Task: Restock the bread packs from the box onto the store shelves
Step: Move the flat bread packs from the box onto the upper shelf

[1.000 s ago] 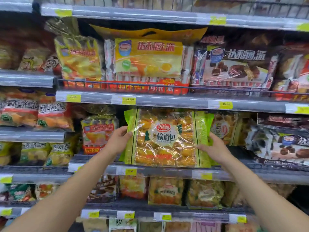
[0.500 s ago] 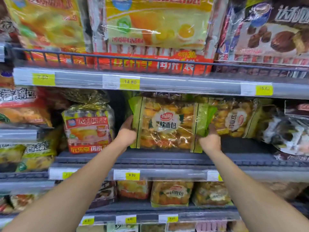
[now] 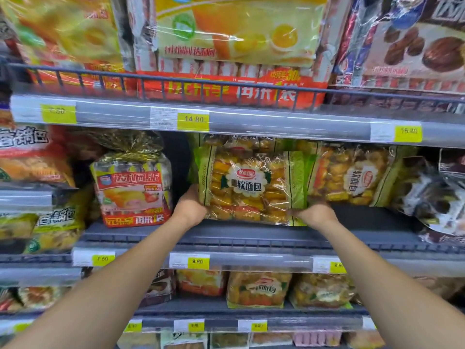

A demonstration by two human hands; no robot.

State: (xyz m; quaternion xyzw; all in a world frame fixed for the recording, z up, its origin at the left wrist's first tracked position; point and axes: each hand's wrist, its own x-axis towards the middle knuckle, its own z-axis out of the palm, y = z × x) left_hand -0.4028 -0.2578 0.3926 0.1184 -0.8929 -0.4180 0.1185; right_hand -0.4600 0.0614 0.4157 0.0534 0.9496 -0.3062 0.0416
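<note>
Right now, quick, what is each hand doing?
Left hand: holding the bread pack by its left edge.
Right hand: holding the same pack at its lower right corner.

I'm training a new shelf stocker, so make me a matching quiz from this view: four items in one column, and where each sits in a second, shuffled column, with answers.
Things
1. green-edged clear bread pack
2. gold-topped red-label cake bag
3. yellow 14.80 price tag
4. brown chocolate-cake pack

Places
A. top right of the view
B. held between the left hand and right hand
C. on the grey shelf rail
D. standing just left of the left hand

Pairs: 1-B, 2-D, 3-C, 4-A
</note>
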